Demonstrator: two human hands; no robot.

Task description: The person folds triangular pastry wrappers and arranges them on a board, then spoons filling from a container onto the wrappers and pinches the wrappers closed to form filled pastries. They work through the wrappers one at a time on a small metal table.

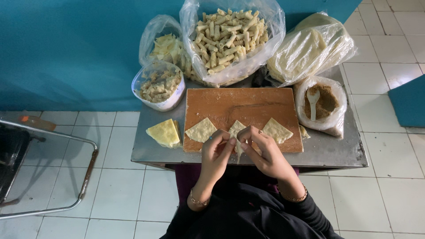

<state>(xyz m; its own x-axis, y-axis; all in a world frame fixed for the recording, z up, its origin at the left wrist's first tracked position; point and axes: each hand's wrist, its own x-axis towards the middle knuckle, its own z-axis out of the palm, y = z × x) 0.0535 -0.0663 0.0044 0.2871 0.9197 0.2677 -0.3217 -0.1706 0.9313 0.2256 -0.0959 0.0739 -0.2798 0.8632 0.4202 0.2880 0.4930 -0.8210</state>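
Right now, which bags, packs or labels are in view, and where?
Large clear bag: table's back centre, open, full of pale rolled pieces.
Clear bag: back left, pale yellow wrappers.
Clear bag: back right, stacked pale sheets.
Small clear bag: right of the wooden board, brown filling, white spoon.
Clear tub: left, rolled pieces.
No labels, signs or screens.

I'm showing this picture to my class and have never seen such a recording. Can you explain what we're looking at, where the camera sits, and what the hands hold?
There is no machine: a person works with bare hands, filmed by a camera on their head looking down. The left hand and right hand together pinch a thin dough piece over a wooden board on a small metal table. Two more dough pieces lie on the board, a yellow stack beside it. Behind are a bag of finished rolls, a tub of rolls, a bag of wrappers and a bag of brown filling with a spoon.
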